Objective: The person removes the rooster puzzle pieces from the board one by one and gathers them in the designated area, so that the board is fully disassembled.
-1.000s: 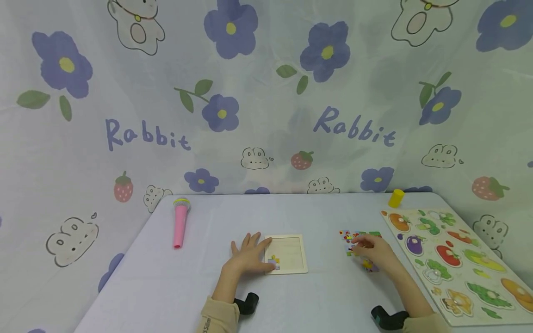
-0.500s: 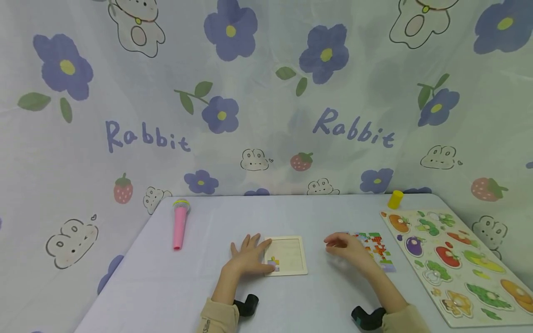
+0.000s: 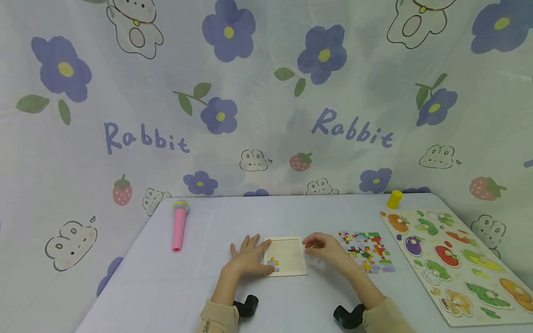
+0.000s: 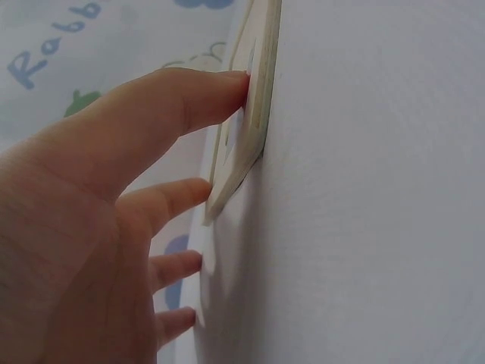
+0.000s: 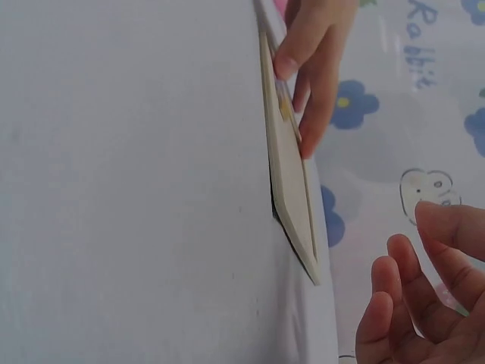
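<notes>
A shallow wooden puzzle tray [image 3: 291, 256] lies on the table, with a few joined puzzle pieces [image 3: 272, 261] in its near left corner. My left hand [image 3: 246, 259] rests at the tray's left side, fingers spread. In the left wrist view its thumb [image 4: 204, 98] presses on the tray near the corner and the index finger touches the edge. Just beyond the tray's right edge hovers my right hand [image 3: 326, 249], apart from it. The right wrist view shows its thumb and index finger [image 5: 447, 262] brought together; whatever lies between their tips is hidden.
Loose colourful puzzle pieces [image 3: 376, 249] lie in a group right of the right hand. A vegetable peg board [image 3: 454, 277] covers the table's right side, with a yellow cylinder [image 3: 394, 199] behind it. A pink toy microphone [image 3: 179, 226] lies at the left.
My right hand has moved left from over the loose puzzle pieces to the tray's right edge, uncovering the group. The left hand has stayed on the tray.
</notes>
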Demonstrator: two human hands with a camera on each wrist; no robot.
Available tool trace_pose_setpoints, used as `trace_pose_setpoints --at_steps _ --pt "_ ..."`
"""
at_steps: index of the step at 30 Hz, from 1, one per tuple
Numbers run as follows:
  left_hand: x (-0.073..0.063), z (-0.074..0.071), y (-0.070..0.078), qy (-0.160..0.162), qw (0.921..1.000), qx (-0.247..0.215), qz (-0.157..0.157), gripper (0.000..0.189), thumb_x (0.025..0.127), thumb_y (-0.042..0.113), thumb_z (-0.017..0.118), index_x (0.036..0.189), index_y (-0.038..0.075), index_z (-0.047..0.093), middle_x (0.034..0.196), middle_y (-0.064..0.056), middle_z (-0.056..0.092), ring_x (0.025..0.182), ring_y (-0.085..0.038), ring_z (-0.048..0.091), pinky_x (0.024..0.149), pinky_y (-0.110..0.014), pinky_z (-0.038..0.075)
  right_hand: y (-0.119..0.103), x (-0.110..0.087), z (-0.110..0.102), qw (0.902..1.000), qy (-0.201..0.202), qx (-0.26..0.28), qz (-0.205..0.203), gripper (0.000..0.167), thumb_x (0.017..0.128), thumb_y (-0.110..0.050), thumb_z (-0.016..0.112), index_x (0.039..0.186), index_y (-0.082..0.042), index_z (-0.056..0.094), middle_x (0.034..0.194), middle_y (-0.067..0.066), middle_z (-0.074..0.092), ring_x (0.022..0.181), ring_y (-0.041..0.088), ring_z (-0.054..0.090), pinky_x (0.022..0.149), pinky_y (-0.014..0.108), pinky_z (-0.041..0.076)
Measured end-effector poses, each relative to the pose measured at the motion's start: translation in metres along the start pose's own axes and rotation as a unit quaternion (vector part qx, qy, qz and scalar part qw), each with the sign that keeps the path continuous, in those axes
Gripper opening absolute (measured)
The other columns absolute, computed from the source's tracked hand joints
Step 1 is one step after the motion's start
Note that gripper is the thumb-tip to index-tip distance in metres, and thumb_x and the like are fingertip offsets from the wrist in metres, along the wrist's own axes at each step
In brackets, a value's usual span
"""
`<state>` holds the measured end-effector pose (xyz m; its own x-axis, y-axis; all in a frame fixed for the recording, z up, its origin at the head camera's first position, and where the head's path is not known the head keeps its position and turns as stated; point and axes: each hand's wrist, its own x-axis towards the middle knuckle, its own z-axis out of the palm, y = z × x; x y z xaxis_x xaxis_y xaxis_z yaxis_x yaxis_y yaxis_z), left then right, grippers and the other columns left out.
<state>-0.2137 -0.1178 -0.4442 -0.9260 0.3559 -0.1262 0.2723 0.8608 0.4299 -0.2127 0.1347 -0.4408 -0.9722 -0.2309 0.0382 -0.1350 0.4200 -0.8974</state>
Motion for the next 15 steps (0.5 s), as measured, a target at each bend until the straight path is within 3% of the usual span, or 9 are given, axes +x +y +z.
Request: trace_pose_setpoints --at_steps 6,15 --pt "0.001 0.001 0.000 -0.001 1.0000 0.006 -0.004 0.076 0.074 0.049 0.069 0.138 0.016 0.043 0.148 -0.017 0.026 0.136 -0.044 0.014 0.096 -0.074 0.001 -0.011 0.002 0.016 0.9996 -0.024 0.002 -0.017 0.017 0.081 -0.007 0.067 0.097 -0.001 0.065 0.086 0.003 0.063 0.078 0.016 0.056 0.066 0.025 0.046" --pt "0.001 0.001 -0.001 0.001 0.9999 0.011 0.002 0.075 0.075 0.049 0.068 0.138 0.017 0.043 0.147 -0.017 0.027 0.136 -0.044 0.015 0.096 -0.075 0.002 -0.012 0.008 0.040 0.9958 -0.065 -0.048 -0.045 0.015 0.080 -0.008 0.069 0.094 -0.005 0.066 0.083 -0.001 0.063 0.076 0.011 0.056 0.069 0.025 0.046"
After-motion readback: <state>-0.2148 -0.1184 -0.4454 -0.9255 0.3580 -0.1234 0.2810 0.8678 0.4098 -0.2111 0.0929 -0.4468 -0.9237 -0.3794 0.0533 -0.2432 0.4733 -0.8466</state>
